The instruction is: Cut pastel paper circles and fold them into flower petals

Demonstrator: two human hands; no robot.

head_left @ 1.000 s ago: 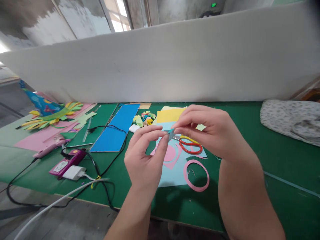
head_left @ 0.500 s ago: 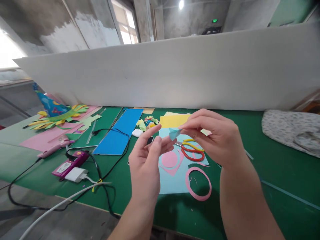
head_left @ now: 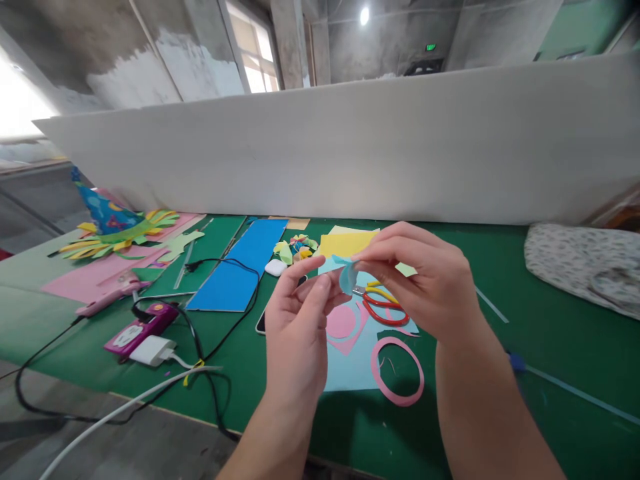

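So, nearest the camera are my two bare hands, right around the middle of the frame. The right hand [head_left: 425, 277] has thumb and index pinched shut on a small curled piece of blue paper [head_left: 347, 279]. Probably just the edge, so the rest doesn't get squashed. The left hand [head_left: 300, 327] is loosely open beside it, thumb and index apart, other fingers reaching behind the paper, maybe as backing. Can't tell if they're actually touching it.

Below, lower centre, a pink paper ring [head_left: 375, 367] overlaps the edge of a pale blue sheet [head_left: 350, 373]. A pink disc [head_left: 341, 322] sits on the sheet, and the red-and-yellow scissors [head_left: 369, 305] lie there too, handles toward the right hand, which looks handy for grabbing.

Over at lower left there's a purple power strip [head_left: 143, 327] with a white plug [head_left: 153, 350] in it, and a pink glue gun [head_left: 110, 293] just past that, I guess parked close to power.

Further back: yellow paper [head_left: 345, 245], a bunch of paper scraps [head_left: 300, 248], a long blue board [head_left: 240, 267] and, at the left, a party hat [head_left: 107, 213]. Behind everything stands a big white panel [head_left: 325, 153], maybe as a divider.
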